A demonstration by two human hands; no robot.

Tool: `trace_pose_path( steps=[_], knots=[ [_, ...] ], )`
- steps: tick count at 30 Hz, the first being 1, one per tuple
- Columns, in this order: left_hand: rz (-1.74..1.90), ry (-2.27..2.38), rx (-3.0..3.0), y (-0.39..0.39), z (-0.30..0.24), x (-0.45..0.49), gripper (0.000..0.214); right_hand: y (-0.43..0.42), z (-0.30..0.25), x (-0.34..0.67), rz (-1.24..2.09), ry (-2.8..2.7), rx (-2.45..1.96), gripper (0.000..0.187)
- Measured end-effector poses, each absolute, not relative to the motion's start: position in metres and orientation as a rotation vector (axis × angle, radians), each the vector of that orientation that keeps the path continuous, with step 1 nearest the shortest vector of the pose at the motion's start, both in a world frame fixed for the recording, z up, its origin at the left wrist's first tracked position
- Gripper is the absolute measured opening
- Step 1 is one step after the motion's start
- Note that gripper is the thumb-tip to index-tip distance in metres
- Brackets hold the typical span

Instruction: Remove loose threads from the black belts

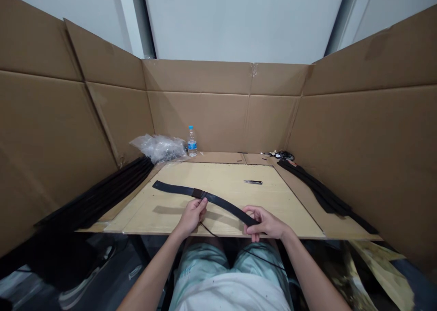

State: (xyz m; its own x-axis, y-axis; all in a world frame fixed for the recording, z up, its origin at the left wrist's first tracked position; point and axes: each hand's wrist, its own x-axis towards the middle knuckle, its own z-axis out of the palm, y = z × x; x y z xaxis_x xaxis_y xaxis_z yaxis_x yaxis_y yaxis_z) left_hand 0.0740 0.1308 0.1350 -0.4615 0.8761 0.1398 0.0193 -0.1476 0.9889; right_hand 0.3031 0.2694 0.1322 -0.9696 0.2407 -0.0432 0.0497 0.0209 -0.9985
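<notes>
A long dark strap (225, 205), belt-like, stretches across the table in front of me, raised a little above the board. My left hand (194, 215) pinches it near its middle, beside a dark brown band (198, 193) that wraps round it. The strap's right end lies in my right hand (265, 223), with the thumb on top and the fingers beneath. Its left end hangs free over the board. A thin black cord (209, 230) runs down from near my left hand toward my lap. Thread snips (253, 182) lie on the board beyond my right hand.
Cardboard walls (201, 115) enclose the table on three sides. Long black strips (116, 190) are stacked at the left, and more black strips (317, 188) lie at the right. Clear plastic bags (160, 148), a water bottle (192, 145) and a small dark heap (283, 155) stand along the back.
</notes>
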Motion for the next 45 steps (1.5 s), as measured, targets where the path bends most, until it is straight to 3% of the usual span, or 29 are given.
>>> trace_pose_path(
  steps=[5, 13, 23, 29, 37, 40, 43, 45],
  knots=[
    [1.732, 1.439, 0.961, 0.133, 0.136, 0.075, 0.061, 0.262, 0.128, 0.296, 1.847, -2.011, -0.377, 0.051],
    [1.723, 1.405, 0.976, 0.132, 0.134, 0.072, 0.059, 0.265, 0.125, 0.297, 1.568, -2.014, -0.397, 0.051],
    [1.711, 1.379, 0.992, 0.131, 0.132, 0.072, 0.063, 0.267, 0.12, 0.295, 1.459, -2.025, -0.497, 0.056],
    [1.759, 1.353, 0.9, 0.128, 0.139, 0.081, 0.061, 0.259, 0.127, 0.295, 1.411, -2.052, -0.481, 0.043],
    [2.05, 1.071, 0.773, 0.13, 0.172, 0.12, 0.051, 0.24, 0.098, 0.353, 1.336, -1.551, -0.405, 0.06],
    [2.054, 0.946, 0.769, 0.13, 0.196, 0.139, 0.047, 0.23, 0.073, 0.391, 1.176, -1.859, -0.64, 0.045],
    [1.994, 0.843, 0.798, 0.132, 0.214, 0.157, 0.047, 0.229, 0.049, 0.418, 0.976, -2.248, -0.94, 0.048],
    [1.962, 0.762, 0.81, 0.135, 0.223, 0.169, 0.045, 0.237, 0.035, 0.429, 0.918, -2.425, -1.05, 0.038]
  ],
)
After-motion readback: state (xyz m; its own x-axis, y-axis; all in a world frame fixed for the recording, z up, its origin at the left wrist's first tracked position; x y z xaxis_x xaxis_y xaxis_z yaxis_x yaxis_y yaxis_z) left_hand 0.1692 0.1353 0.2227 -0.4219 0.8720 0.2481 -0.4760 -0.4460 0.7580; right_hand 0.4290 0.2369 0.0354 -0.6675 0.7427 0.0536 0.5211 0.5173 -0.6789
